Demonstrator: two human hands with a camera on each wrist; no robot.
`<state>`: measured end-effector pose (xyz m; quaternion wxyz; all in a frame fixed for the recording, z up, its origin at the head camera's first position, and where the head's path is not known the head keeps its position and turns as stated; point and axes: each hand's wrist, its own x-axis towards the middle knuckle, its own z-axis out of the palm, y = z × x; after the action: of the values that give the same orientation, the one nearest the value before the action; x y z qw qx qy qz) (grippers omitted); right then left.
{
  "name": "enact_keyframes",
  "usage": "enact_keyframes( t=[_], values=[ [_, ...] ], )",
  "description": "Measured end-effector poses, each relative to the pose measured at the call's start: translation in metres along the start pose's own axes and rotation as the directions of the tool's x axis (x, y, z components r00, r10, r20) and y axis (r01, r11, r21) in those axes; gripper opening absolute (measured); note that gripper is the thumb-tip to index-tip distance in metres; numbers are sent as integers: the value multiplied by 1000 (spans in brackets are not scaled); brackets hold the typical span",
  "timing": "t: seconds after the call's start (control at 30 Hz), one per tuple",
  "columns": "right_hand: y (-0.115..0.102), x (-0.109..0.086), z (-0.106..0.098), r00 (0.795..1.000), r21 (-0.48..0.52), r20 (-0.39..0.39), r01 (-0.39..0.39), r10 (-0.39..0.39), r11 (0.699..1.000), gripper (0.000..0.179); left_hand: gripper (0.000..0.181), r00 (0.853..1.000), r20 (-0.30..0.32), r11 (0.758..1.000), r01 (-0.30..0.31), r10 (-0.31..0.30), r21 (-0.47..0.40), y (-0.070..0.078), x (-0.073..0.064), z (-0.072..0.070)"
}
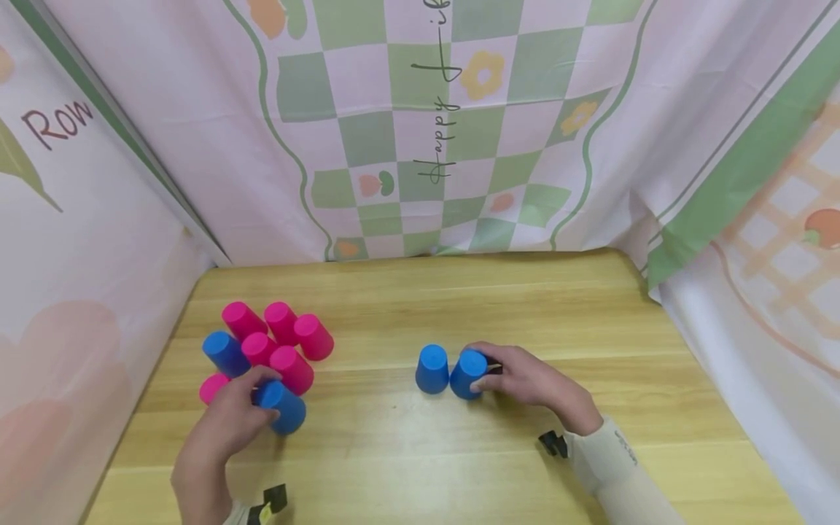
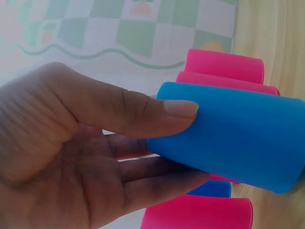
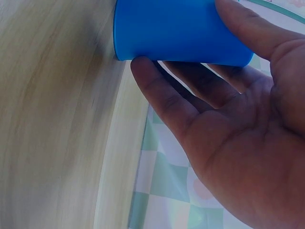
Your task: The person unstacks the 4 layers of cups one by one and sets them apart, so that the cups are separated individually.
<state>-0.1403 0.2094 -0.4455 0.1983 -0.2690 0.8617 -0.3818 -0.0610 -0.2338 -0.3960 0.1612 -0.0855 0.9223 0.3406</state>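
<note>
In the head view my left hand [image 1: 228,417] grips an upside-down blue cup [image 1: 286,413] at the front of a group of cups. The left wrist view shows the thumb along one side of this blue cup [image 2: 238,136] and fingers on the other. Toward the middle of the table, my right hand [image 1: 528,375] holds another upside-down blue cup [image 1: 466,379] between thumb and fingers. Just left of it stands a second blue cup [image 1: 432,372], very close or touching. In the right wrist view the held blue cup [image 3: 176,31] has its wide rim near the wood.
Several upside-down pink cups [image 1: 315,339] stand grouped at the left of the wooden table [image 1: 394,459], with one more blue cup [image 1: 224,355] among them. Patterned cloth [image 1: 367,138] hangs behind the table and along both sides.
</note>
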Motion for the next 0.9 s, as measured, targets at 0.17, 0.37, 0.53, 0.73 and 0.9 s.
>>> enact_keyframes(
  t=[0.17, 0.37, 0.53, 0.73, 0.9],
  values=[
    [0, 0, 0, 1000, -6, 4, -1, 1, 1000, 36, 46, 1000, -19, 1000, -16, 17, 18, -4, 1, -2],
    [0, 0, 0, 1000, -12, 3, -3, 3, 1000, 36, 46, 1000, -27, 1000, -10, 11, 25, -8, 0, -3],
    [0, 0, 0, 1000, -2, 3, -10, 10, 1000, 36, 48, 1000, -21, 1000, 7, -7, 26, -9, 0, -4],
    [-1, 0, 0, 1000, 6, 1, -20, 20, 1000, 38, 50, 1000, -18, 999, 12, -12, 29, -10, -1, -4],
    [-2, 0, 0, 1000, 5, -5, -17, 17, 1000, 38, 50, 1000, -17, 1000, 3, -3, 27, -11, 0, -4]
  ],
)
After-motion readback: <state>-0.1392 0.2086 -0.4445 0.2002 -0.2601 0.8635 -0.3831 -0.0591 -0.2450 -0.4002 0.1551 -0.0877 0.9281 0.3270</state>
